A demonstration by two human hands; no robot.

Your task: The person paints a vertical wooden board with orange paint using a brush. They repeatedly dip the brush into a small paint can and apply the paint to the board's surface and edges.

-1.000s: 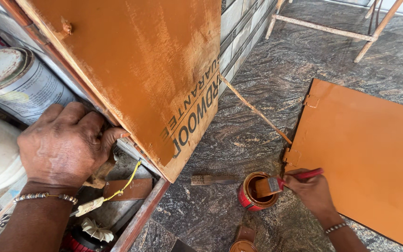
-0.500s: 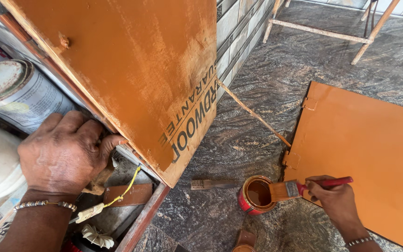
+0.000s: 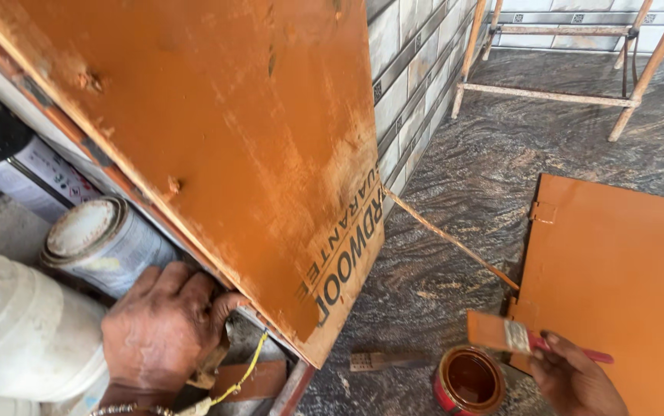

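Note:
My left hand (image 3: 164, 327) grips the lower edge of an open cabinet door (image 3: 224, 131), a plywood panel coated in orange-brown paint with a bare printed strip at its bottom corner. My right hand (image 3: 574, 377) holds a flat paintbrush (image 3: 513, 335) with a red handle, its bristles loaded with orange paint. The brush hangs just above and to the right of a small open paint tin (image 3: 470, 381) that stands on the dark stone floor. The brush tip points left, toward the door.
A second orange-painted panel (image 3: 624, 270) with a hinge lies on the floor at right. Inside the cabinet are a metal can (image 3: 97, 239), a white bucket (image 3: 16, 339) and a yellow wire. A thin stick (image 3: 447, 239), a wooden stand (image 3: 563, 54) and a tiled wall are nearby.
My right hand has lifted the brush out of the paint tin and raised it. My view has tilted up toward the door. The left hand keeps its hold.

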